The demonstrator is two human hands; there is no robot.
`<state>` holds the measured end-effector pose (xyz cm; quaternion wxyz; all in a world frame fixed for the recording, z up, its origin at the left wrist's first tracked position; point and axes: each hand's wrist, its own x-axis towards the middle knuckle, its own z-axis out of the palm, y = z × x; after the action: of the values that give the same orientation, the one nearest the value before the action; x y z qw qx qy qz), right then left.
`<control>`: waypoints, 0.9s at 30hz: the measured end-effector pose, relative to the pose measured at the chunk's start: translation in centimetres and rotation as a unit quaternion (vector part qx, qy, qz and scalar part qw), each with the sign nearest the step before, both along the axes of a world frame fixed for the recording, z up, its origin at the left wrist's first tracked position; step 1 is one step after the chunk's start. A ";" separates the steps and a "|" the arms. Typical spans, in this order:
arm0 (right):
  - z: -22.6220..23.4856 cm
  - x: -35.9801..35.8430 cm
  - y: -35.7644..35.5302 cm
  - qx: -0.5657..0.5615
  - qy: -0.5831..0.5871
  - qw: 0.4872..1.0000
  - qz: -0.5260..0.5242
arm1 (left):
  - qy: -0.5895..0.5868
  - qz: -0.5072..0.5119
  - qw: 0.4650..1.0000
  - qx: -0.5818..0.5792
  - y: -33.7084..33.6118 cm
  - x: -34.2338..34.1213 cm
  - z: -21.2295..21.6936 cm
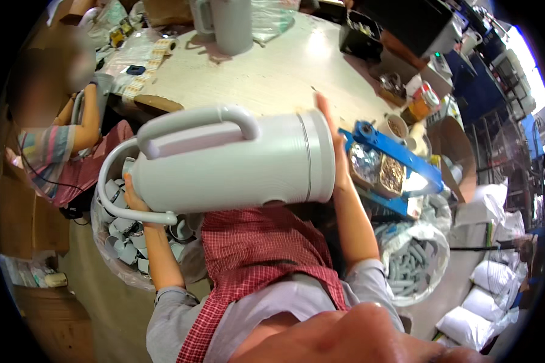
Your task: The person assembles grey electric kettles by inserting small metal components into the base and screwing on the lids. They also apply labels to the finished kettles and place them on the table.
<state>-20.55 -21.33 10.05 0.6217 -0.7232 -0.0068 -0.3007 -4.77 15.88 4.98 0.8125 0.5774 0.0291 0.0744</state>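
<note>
A large pale grey thermos jug (224, 172) lies sideways in the air in front of my chest, held between both hands. Its side handle (194, 121) points up and away from me, and a curved carrying handle (106, 181) loops out past the left end. My left hand (132, 195) grips the left end, with part of its fingers hidden behind the jug. Against the flat base at the right end presses the palm of my right hand (338, 151), its fingers stretched upward.
A white table (309, 66) carries another grey jug (232, 27), a label roll (154, 60) and a black box (360, 33). A blue metal fixture (399, 151) stands right. Bags of grey cup-like parts (124, 242) and grey handles (409, 266) flank me. A co-worker (54, 145) sits left.
</note>
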 end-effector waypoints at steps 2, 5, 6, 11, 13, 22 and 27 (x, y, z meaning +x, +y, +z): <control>-2.1 -1.4 -2.6 -0.029 0.024 0.999 -0.013 | 0.038 -0.009 0.999 0.012 1.4 0.4 -0.6; -2.9 -2.6 -1.3 -0.113 0.046 0.992 0.019 | 0.054 0.036 0.998 -0.018 1.4 0.3 -0.9; -3.5 -2.7 0.3 -0.212 0.054 0.975 -0.032 | 0.046 0.055 0.997 0.000 1.4 0.7 -1.4; -8.1 5.6 -1.3 0.232 0.299 0.926 0.006 | -0.539 0.030 0.781 0.314 -1.9 -0.2 10.0; -6.3 9.5 -1.6 0.146 0.542 0.815 0.145 | -0.598 -0.004 0.718 0.356 -2.7 2.6 14.5; -10.9 7.9 -2.4 -0.071 0.180 0.981 -0.027 | -0.436 0.006 0.683 0.586 -11.6 28.2 21.3; -12.3 -3.2 -1.0 -0.086 0.269 0.959 -0.029 | -0.504 0.038 0.554 0.662 -13.2 37.9 21.4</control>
<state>-23.74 -22.34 -2.21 0.5272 -0.8279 0.1558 -0.1112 33.08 2.69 26.33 0.0798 0.8189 -0.4207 0.3821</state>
